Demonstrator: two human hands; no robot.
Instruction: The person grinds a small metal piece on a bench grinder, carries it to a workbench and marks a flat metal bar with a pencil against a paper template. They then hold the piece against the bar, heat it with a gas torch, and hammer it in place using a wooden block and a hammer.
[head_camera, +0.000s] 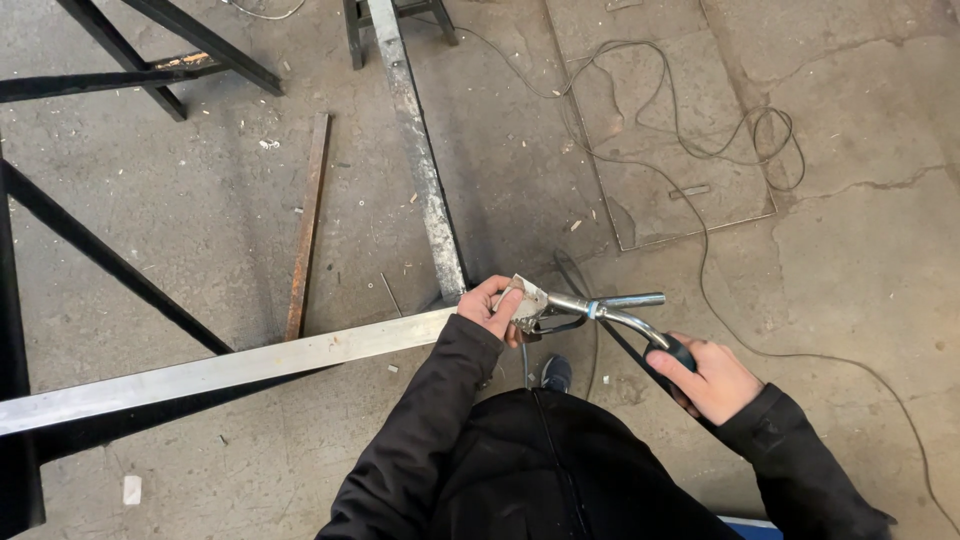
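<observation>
Black jacket sleeves fill the near edge of my view, both cut off by the frame. From them my two bare hands reach out over a concrete floor. My left hand is closed on a small metal plate, pressing it against the right end of a long pale steel bar that runs away to the left edge. My fingers cover much of the plate, so I cannot make out how it meets the bar. My right hand is wrapped around the black handle of a welding torch; its bent silver neck points left, its tip just beside the plate. Whether the tip touches the plate I cannot tell. A second, rougher steel bar runs from the joint toward the far edge. Left of it lies a rusty flat strip. A thin cable loops across the floor on the far right. Dark frame legs cross the left side, partly out of view.
</observation>
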